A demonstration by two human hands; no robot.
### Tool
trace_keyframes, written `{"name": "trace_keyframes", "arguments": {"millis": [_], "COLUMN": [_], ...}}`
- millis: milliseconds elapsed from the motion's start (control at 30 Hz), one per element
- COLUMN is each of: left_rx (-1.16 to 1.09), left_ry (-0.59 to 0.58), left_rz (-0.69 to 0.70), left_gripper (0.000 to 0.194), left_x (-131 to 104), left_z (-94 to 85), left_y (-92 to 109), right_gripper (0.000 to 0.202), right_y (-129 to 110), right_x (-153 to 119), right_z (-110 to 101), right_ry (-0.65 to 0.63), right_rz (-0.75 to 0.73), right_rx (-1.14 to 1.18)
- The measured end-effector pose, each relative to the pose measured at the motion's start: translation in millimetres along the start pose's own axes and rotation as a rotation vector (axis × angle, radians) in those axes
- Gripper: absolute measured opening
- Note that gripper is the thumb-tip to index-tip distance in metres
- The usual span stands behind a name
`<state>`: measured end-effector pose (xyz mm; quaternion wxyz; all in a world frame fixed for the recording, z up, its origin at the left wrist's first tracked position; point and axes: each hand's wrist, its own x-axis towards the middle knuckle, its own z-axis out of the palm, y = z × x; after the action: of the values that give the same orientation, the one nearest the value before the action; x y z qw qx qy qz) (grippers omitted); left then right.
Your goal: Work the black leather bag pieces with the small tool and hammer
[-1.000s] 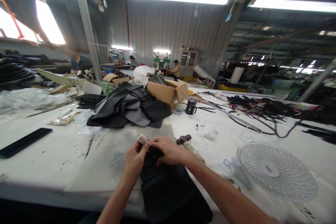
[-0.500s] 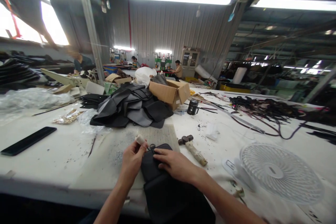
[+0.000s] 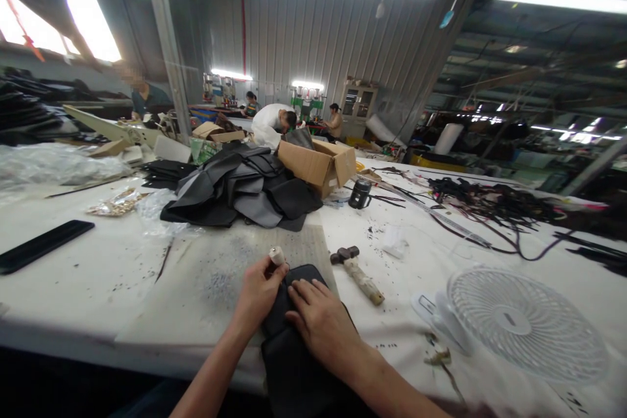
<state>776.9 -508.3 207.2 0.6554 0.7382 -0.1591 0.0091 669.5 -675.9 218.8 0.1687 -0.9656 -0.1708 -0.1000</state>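
Note:
My left hand [image 3: 259, 287] is closed around a short white cylindrical tool [image 3: 277, 256] with a small metal end on top. It holds the tool upright beside the upper left edge of a black leather-like piece [image 3: 281, 313]. My right hand [image 3: 321, 320] lies flat on that black piece, fingers spread and pressing nothing else. The piece rests on a pale board [image 3: 196, 274] and hangs toward me over the table edge. A hammer [image 3: 357, 274] with a wrapped handle lies just right of the piece.
A heap of black pieces [image 3: 240, 183] and a cardboard box [image 3: 313, 166] stand ahead. A white fan [image 3: 524, 320] lies at right, a black phone [image 3: 44, 245] at left. A dark mug [image 3: 360, 194] stands beyond the hammer. A person in white [image 3: 269, 121] bends behind the heap.
My left hand has moved slightly right and tipped the white tool from slanted to upright. The ring seen near its fingers is now hidden. The person in white has turned, showing dark hair.

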Motion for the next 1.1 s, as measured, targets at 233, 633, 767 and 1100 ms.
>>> {"name": "trace_keyframes", "arguments": {"millis": [233, 633, 767, 1100], "left_rx": [0.011, 0.05, 0.088, 0.115], "left_ry": [-0.037, -0.094, -0.107, -0.094], "left_rz": [0.003, 0.023, 0.041, 0.026], "left_gripper": [0.023, 0.023, 0.022, 0.024], "left_x": [9, 13, 12, 15], "left_z": [2.0, 3.6, 2.4, 2.3], "left_y": [-2, 0, 2, -2], "right_gripper": [0.065, 0.07, 0.069, 0.07], "right_y": [-5, -1, 0, -1], "right_x": [-12, -17, -18, -18], "right_z": [-10, -5, -4, -6], "right_ry": [-0.111, -0.1, -0.093, -0.097], "right_rz": [0.084, 0.108, 0.105, 0.104], "right_rx": [0.094, 0.129, 0.135, 0.122]}}
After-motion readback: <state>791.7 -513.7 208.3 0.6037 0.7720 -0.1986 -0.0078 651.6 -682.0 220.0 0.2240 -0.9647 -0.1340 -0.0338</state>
